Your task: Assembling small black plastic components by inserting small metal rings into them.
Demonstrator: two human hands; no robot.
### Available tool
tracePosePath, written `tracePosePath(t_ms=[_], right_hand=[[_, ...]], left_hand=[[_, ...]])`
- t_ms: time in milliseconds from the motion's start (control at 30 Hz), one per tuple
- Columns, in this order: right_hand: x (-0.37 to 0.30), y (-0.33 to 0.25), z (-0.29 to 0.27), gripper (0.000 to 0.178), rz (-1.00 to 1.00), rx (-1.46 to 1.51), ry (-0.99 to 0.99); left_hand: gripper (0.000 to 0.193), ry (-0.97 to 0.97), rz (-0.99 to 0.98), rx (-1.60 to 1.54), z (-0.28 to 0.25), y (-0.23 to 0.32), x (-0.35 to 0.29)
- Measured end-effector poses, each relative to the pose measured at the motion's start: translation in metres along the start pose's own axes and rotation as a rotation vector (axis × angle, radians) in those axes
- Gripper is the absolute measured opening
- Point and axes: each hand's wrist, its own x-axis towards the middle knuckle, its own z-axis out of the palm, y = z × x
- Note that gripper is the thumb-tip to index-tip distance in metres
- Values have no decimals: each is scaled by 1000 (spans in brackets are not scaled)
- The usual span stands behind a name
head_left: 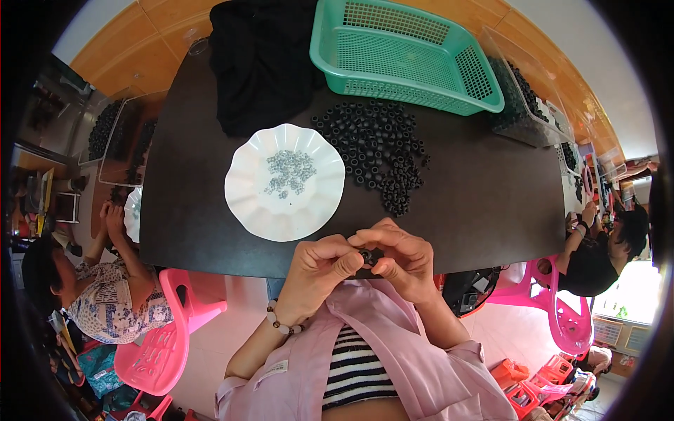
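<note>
My left hand (317, 272) and my right hand (406, 261) meet at the near edge of the table, fingers closed in a pinch. Between their thumbs and fingertips is a small black ring-shaped part (370, 258), partly covered by the fingers. Just beyond my hands, a white scalloped plate (246, 203) holds a scatter of tiny clear pieces (291, 171). To its right spreads a pile of black ring-shaped parts (372, 144), with a narrower tail of them reaching toward me.
A green mesh basket (393, 88) stands at the back beside a black cloth (260, 70). Clear bins of black parts flank the table (484, 203), left (116, 137) and right (526, 105). Seated people work at the left (105, 295) and right (597, 259), near pink chairs (172, 344).
</note>
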Motion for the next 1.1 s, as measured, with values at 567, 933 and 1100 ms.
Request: tracePosePath(t_ms=[567,933,1100], right_hand=[[-8,3,-2,17,31,-77,168],[-9,40,4,21,507,715,388],[-7,47,-1,20,497,702,413]], left_hand=[[25,9,-178,-330,-2,-11,-1],[16,196,490,1049,16,-9,20],[16,184,616,1352,21,1,30]])
